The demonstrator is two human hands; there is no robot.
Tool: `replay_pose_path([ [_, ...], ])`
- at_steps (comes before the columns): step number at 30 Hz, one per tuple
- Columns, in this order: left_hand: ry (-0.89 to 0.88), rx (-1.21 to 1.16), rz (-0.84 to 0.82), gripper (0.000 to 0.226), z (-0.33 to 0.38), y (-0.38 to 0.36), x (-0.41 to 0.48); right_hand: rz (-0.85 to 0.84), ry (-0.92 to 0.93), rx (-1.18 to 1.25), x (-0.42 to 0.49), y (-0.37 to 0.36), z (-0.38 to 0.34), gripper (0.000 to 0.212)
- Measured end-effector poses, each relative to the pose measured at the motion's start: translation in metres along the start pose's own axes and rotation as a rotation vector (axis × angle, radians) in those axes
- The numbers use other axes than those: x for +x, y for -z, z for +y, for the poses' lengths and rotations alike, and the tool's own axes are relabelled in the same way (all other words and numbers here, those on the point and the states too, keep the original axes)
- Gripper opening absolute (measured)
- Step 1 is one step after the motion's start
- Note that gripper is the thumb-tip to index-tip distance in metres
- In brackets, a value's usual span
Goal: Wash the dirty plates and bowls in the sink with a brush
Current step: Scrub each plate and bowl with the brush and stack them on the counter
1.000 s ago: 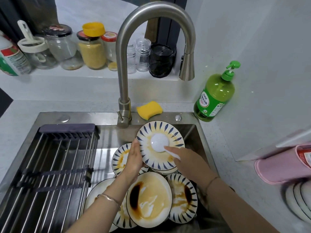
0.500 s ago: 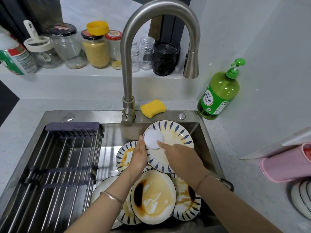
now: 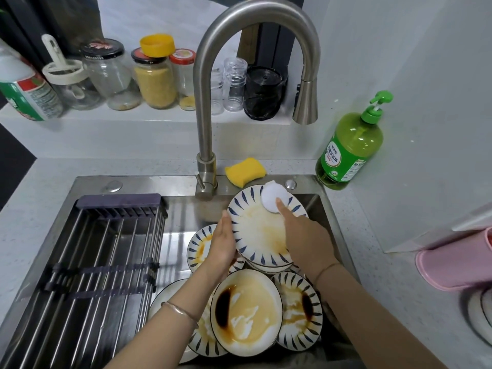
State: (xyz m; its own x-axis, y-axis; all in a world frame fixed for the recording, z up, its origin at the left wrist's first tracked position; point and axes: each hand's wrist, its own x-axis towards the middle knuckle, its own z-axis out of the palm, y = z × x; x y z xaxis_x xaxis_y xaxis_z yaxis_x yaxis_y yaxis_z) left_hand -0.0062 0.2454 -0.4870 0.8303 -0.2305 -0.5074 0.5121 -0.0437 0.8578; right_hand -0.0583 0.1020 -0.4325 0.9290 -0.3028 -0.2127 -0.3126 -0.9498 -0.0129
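A white plate with blue leaf marks (image 3: 255,233) stands tilted in the steel sink (image 3: 183,206), smeared with brown sauce. My left hand (image 3: 222,243) grips its left rim. My right hand (image 3: 306,243) holds a brush with a round white head (image 3: 271,197), index finger laid along it, pressing it on the plate's upper right rim. Below lie several dirty plates and bowls; the nearest bowl (image 3: 247,314) has a dark sauce stain, and another stained plate (image 3: 300,307) lies to its right.
A roll-up drying rack (image 3: 90,265) covers the sink's left half. The curved tap (image 3: 255,20) arches over the dishes. A yellow sponge (image 3: 245,170) and a green soap bottle (image 3: 348,147) stand behind the sink. Jars line the ledge. A pink cup (image 3: 455,262) lies at the right.
The brush head has slid from the plate's upper left across to its upper right rim. My left hand still holds the plate's left edge.
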Motion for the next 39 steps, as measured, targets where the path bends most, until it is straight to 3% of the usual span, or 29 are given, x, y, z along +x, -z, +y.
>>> replay_pose_path([
  [7, 0.025, 0.015, -0.065, 0.043, 0.001, -0.008, -0.002, 0.033, 0.029, 0.125, 0.004, -0.006, -0.017, 0.063],
  [12, 0.013, 0.013, -0.049, 0.052, 0.004, -0.004, 0.002, -0.008, 0.236, 0.171, -0.007, -0.005, -0.016, 0.055],
  [15, 0.040, 0.037, -0.061, 0.061, 0.001, -0.004, 0.000, -0.002, 0.142, 0.177, 0.006, -0.001, -0.006, 0.055],
  [19, 0.053, 0.029, 0.009, 0.059, 0.000, 0.000, 0.002, -0.143, 0.347, 0.258, -0.012, -0.003, -0.010, 0.052],
  [23, 0.064, 0.076, -0.022, 0.060, -0.002, -0.001, -0.002, -0.071, 0.247, 0.202, -0.003, -0.002, -0.005, 0.052],
  [28, 0.067, 0.013, 0.015, 0.060, -0.002, 0.005, 0.002, -0.232, 0.398, 0.312, -0.017, -0.007, -0.002, 0.051],
  [32, 0.046, 0.050, -0.014, 0.058, -0.005, 0.006, 0.001, -0.143, 0.364, 0.292, -0.013, -0.008, -0.007, 0.052],
  [36, 0.044, -0.015, 0.018, 0.054, -0.003, 0.014, 0.004, -0.346, 0.427, 0.379, -0.025, -0.006, 0.002, 0.050],
  [39, 0.029, -0.012, 0.041, 0.058, -0.001, 0.016, 0.005, -0.353, 0.399, 0.374, -0.029, 0.001, 0.007, 0.049],
])
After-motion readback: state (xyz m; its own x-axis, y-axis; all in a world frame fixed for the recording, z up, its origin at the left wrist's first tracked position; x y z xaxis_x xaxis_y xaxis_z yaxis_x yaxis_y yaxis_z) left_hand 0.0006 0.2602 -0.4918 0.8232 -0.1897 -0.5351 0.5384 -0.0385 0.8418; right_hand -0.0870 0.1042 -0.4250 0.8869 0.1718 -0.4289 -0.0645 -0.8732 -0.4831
